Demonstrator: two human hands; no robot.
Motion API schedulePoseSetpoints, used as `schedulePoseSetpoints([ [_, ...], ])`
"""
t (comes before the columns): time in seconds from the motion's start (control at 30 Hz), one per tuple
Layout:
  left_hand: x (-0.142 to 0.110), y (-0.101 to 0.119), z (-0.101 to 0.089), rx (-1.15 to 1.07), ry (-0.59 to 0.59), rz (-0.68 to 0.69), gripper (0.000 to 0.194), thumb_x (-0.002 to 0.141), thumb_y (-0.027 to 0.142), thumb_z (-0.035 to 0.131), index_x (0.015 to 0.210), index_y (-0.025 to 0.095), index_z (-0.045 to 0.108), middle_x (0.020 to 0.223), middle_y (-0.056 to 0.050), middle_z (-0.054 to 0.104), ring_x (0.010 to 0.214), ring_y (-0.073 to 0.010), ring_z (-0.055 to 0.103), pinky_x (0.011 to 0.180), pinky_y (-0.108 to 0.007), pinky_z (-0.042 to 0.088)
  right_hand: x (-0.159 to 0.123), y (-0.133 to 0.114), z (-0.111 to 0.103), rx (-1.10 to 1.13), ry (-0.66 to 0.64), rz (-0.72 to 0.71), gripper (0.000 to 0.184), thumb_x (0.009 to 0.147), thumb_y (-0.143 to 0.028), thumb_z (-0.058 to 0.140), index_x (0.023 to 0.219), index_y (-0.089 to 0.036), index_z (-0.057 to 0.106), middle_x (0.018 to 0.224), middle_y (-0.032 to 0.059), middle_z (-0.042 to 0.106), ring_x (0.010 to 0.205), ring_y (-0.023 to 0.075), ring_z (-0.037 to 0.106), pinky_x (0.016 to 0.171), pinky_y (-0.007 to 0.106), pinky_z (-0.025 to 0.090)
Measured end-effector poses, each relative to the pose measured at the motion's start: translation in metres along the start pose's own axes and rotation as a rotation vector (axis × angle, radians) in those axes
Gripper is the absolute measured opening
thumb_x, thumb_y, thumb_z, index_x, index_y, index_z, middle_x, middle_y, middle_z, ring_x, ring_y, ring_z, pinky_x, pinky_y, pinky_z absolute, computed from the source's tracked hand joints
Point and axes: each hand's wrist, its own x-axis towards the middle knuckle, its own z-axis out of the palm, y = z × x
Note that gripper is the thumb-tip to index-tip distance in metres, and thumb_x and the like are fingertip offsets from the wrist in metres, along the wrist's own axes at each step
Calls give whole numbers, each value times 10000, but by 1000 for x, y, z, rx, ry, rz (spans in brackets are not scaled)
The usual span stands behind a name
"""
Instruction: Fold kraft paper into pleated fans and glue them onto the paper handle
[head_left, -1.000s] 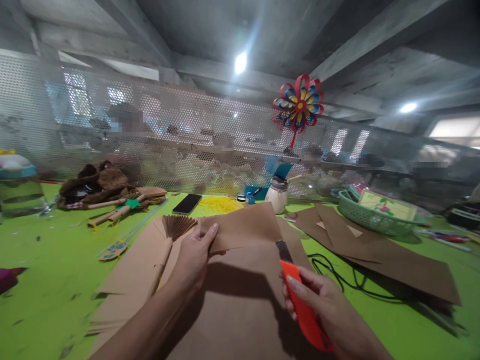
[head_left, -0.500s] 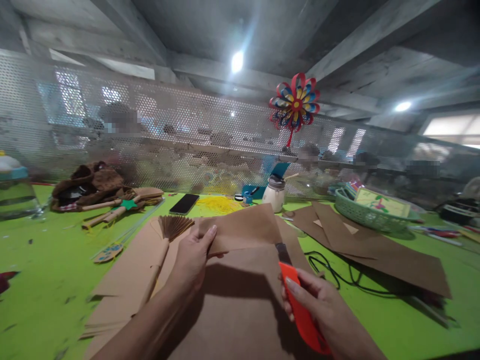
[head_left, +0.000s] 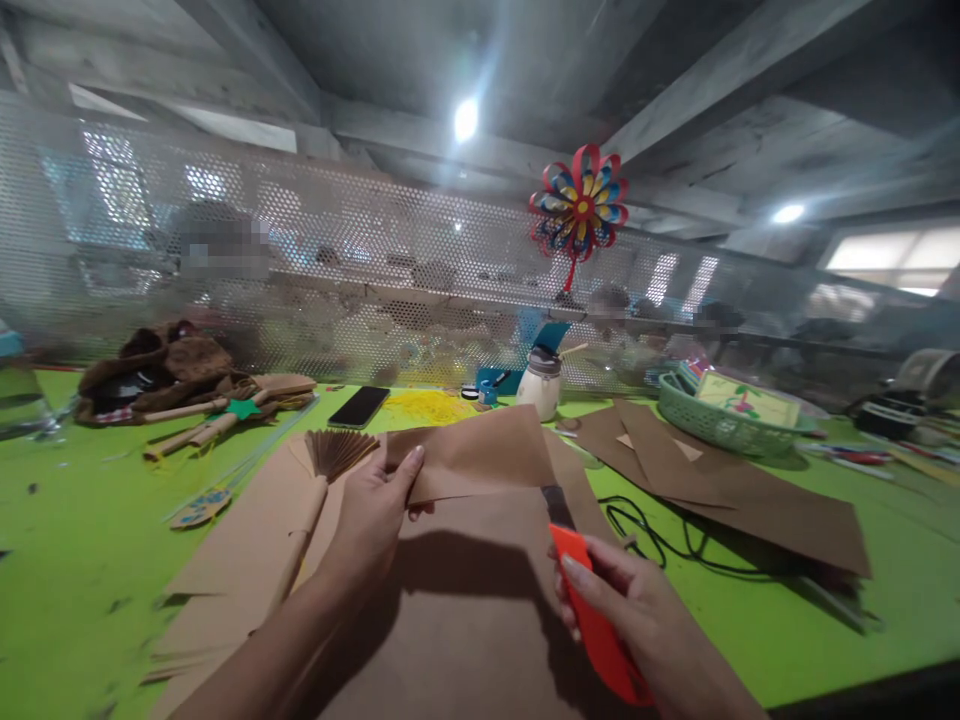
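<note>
My left hand (head_left: 373, 515) is closed on the left side of a raised, folded flap of brown paper (head_left: 484, 455), thumb on top. In my right hand (head_left: 634, 600) is a knife (head_left: 592, 615) with a bright orange-red handle and a dark blade. The blade lies at the flap's lower right corner; whether it touches the paper I cannot tell. Beneath both hands spreads a large brown paper sheet (head_left: 457, 640). Left of my left hand lie a pleated paper fan piece (head_left: 341, 452) and a rolled paper tube (head_left: 300, 545) on more brown sheets.
On the green table (head_left: 67, 540) are a phone (head_left: 358, 406), a white jar (head_left: 538, 388), and a green basket (head_left: 727, 408). Brown cardboard pieces (head_left: 757, 495) and a black cord (head_left: 634, 530) lie to the right. A perforated screen (head_left: 360, 270) stands behind.
The whole view has shifted slightly, so things on the table appear a little further left. Both hands keep their grips on the paper and the knife.
</note>
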Motion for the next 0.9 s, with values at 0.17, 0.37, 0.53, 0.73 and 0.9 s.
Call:
schedulePoseSetpoints([
  [0.17, -1, 1, 1, 23, -12, -17, 291, 696, 427, 673, 721, 157, 568, 487, 45, 530, 395, -85, 440, 387, -195, 324, -9, -5, -2, 2, 49, 35, 340, 789, -482, 634, 861, -151, 607, 707, 4, 568, 589, 100, 510, 553, 224, 411],
  [0.37, -3, 2, 3, 18, -22, -15, 274, 701, 416, 672, 711, 163, 568, 466, 50, 521, 401, -92, 440, 393, -198, 326, -12, -8, -3, -16, 59, 33, 361, 768, -501, 650, 836, -148, 617, 676, 10, 579, 574, 100, 507, 535, 214, 404],
  [0.53, -5, 1, 4, 19, -6, -16, 277, 715, 415, 667, 693, 163, 554, 493, 42, 548, 423, -92, 444, 413, -199, 350, -9, 2, 0, 60, 75, 7, 390, 754, -520, 658, 852, -145, 625, 690, 13, 582, 567, 97, 511, 527, 215, 400],
  [0.73, -4, -1, 2, 31, -20, -12, 278, 729, 411, 658, 699, 155, 554, 515, 27, 563, 439, -91, 451, 411, -192, 344, -7, 2, 7, 30, 67, 10, 387, 794, -539, 604, 826, -153, 613, 666, 16, 583, 547, 100, 508, 527, 225, 399],
  [0.9, -5, 7, 2, 56, -39, -3, 336, 722, 432, 652, 898, 151, 594, 562, 36, 577, 443, -101, 463, 420, -206, 367, -5, -9, 9, 18, 49, 6, 329, 819, -480, 608, 847, -152, 600, 674, 12, 579, 571, 94, 505, 536, 209, 393],
])
